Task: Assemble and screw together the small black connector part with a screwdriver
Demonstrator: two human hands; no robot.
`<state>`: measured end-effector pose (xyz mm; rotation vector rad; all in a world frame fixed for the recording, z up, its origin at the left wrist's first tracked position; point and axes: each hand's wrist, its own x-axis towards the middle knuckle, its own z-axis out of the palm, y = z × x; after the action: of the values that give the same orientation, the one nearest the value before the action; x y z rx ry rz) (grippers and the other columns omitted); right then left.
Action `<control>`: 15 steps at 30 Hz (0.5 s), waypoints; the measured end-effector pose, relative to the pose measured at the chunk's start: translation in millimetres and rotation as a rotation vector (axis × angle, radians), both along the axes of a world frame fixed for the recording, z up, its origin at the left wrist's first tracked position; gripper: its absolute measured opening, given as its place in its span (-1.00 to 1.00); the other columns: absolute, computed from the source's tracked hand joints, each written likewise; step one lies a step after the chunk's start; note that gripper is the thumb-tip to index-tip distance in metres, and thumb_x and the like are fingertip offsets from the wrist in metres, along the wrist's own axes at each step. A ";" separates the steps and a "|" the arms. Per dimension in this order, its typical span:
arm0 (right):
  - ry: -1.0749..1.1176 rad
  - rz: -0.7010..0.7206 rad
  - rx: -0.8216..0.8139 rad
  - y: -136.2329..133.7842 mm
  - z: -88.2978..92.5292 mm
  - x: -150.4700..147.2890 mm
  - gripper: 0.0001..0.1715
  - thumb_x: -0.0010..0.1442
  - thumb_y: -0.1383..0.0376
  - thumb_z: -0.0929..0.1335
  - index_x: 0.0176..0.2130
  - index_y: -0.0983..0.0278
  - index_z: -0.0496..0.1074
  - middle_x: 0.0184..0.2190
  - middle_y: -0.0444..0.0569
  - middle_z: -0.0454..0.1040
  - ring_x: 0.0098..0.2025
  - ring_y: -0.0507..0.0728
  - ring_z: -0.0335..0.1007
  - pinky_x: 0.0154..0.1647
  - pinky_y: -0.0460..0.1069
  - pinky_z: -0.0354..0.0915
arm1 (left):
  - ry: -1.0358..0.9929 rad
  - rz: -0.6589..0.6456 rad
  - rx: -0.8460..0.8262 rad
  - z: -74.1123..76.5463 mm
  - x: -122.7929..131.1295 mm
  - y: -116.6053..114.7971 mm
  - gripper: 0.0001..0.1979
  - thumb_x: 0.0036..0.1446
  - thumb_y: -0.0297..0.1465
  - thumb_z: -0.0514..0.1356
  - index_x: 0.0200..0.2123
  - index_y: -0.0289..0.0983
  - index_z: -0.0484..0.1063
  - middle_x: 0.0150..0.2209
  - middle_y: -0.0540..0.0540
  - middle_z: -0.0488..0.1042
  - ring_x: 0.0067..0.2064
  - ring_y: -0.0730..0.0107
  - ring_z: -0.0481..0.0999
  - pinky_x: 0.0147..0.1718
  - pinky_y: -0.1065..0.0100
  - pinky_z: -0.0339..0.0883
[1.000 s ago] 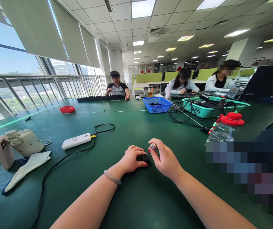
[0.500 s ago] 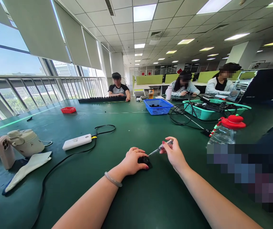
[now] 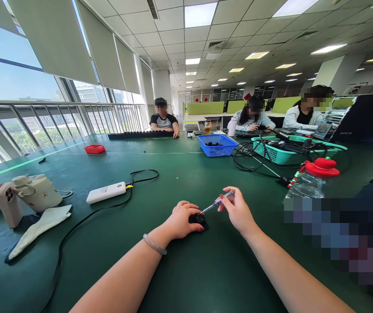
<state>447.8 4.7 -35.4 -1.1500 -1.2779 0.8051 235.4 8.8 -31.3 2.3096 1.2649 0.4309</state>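
A person's left hand (image 3: 184,219), a grey bangle at its wrist, curls over a small, dark black object (image 3: 199,220) on a broad, dark green bench (image 3: 186,278), thumb and fingers closed around its sides. The right hand (image 3: 238,212) pinches the clear handle of a slim, metal-shafted screwdriver (image 3: 217,202), slanting its tip down to the object's top; from where I stand, I cannot tell whether they touch. Left of the hands lies a white, rounded power bank (image 3: 106,192) with a black cable. Beyond them stands a blue plastic lattice basket (image 3: 217,151) holding black pieces.
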 end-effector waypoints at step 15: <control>-0.012 -0.034 -0.009 -1.2 -0.2 -0.6 -0.59 0.11 0.01 0.34 -0.17 0.20 0.22 -0.46 -0.11 0.54 -0.58 0.09 0.40 -0.41 0.07 0.39 | -0.034 0.079 0.109 6.4 3.5 -7.4 -0.55 -0.10 -0.19 0.43 -0.09 -0.13 0.58 -0.10 -0.08 0.55 0.03 0.07 0.38 0.08 0.11 0.29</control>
<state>447.2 3.4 -35.6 -1.1828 -1.2626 0.7803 238.8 1.4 -24.9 2.3370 1.3505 0.5767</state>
